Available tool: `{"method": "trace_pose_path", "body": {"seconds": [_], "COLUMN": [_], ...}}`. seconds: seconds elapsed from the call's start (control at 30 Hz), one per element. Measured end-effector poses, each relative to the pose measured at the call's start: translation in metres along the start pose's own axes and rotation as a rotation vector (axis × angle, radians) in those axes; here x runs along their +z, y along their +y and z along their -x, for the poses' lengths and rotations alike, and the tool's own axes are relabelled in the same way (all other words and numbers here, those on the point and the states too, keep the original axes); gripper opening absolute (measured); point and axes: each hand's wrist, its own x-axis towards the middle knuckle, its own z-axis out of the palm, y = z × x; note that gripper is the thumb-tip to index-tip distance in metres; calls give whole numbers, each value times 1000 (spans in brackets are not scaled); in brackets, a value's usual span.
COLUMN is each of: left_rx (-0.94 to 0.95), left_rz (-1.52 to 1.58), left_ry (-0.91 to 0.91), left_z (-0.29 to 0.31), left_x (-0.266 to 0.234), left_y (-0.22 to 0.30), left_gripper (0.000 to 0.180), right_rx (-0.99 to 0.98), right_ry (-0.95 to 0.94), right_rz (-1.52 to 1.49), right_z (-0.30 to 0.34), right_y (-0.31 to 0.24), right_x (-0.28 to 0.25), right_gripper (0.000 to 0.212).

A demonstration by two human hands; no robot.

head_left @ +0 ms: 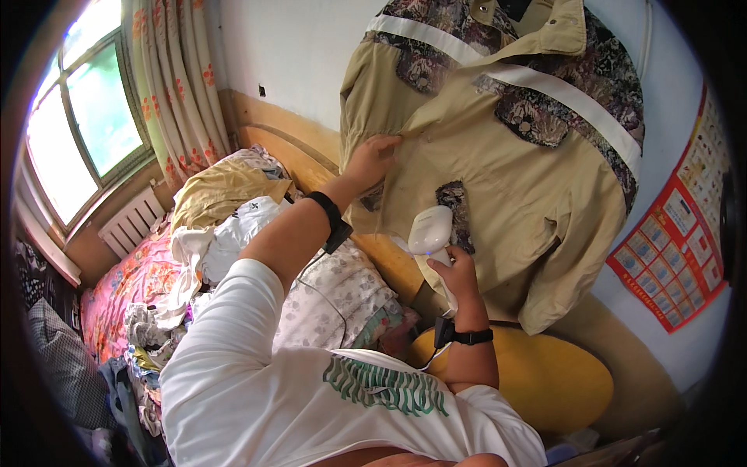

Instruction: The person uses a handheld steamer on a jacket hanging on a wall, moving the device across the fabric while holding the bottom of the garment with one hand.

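A tan jacket (467, 156) with dark patterned shoulder panels and white stripes hangs in front of the wall. My left hand (376, 162) is closed on the jacket's fabric on its left side, below the chest pocket; the fingertips are partly hidden. In my right hand (459, 276) is a white handheld garment steamer (431, 231), gripped by its handle, with a small blue light showing. Its head is up against or very near the lower front of the jacket, next to a dark patterned pocket trim (454, 204); I cannot tell whether they touch.
To the left, a bed with a floral cover (117, 303) holds heaped clothes (226, 241). A yellow rounded object (545, 381) stands below the jacket. A red calendar poster (673, 257) hangs on the right wall. A cable (334, 307) trails from my left wrist strap.
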Motion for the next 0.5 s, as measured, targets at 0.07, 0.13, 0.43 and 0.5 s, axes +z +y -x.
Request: {"method": "trace_pose_path", "body": {"seconds": [0.07,0.13,0.43,0.5], "left_rx": [-35,-23,-144,-201], "left_rz": [93,52,73,85], "left_ry": [58,52,29,24], "left_z": [9,18,23,22], "left_x": [2,-5,-14,-15], "left_y": [5,6,-17,-14], "left_gripper": [50,53,41,34], "right_rx": [-2,32,33,26], "right_ry": [3,-20,-32,-35], "right_rz": [6,4,67,67], "right_z": [-1,-1,-15,-17], "right_y": [1,-8,-13,-10], "right_x": [3,9,25,26], "right_gripper": [38,39,42,43]}}
